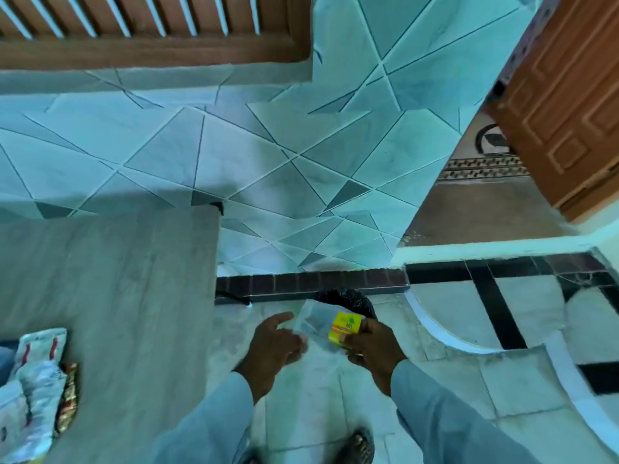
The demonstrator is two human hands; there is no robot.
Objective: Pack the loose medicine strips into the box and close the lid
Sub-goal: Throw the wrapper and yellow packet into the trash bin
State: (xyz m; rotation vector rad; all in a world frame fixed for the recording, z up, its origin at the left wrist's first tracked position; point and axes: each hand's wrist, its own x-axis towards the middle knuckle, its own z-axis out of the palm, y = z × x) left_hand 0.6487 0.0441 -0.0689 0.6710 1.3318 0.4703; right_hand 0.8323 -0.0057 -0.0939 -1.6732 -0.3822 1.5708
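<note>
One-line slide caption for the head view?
Right hand grips a yellow box while the left hand touches a clear plastic bag beside it.

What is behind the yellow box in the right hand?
A clear plastic bag and, farther back, a black bag. The yellow box covers part of each; their contents cannot be seen.

One view was on record, from a wide-angle camera worn on the person's head. It faced forward and steeply down. Both sleeves entered at 6 o'clock. The left hand and the right hand, which gripped a yellow box, sat close beneath the lens, just below centre. The floor lay farther off. A tiled wall filled the 12 o'clock half, a grey tabletop the 8 o'clock side and a wooden door the 2 o'clock corner.
</note>
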